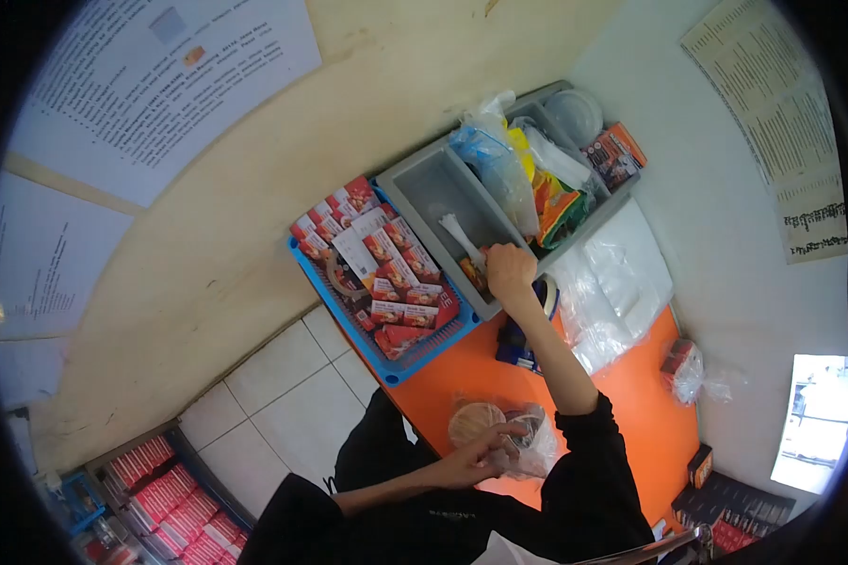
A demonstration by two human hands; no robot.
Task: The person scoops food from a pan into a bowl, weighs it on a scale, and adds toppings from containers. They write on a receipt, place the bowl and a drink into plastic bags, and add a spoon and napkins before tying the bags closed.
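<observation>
My right hand (511,274) is closed at the near edge of the grey divided tray (422,175), over its left compartment. Its fingers are bunched beside a white strip (462,237) that lies in that compartment; whether they grip it is too small to tell. Near the table's front edge, my left hand (485,457) rests with fingers spread on a clear plastic bag (535,443). A round pale lid or container (476,422) shows at the bag's left side.
A blue basket (400,369) of red and white packets stands left of the tray. Plastic bags (612,282) lie on the orange table (664,414), with a tape roll (546,295) nearby. A wrapped red box (678,361) sits at the right, dark boxes (725,499) at the lower right.
</observation>
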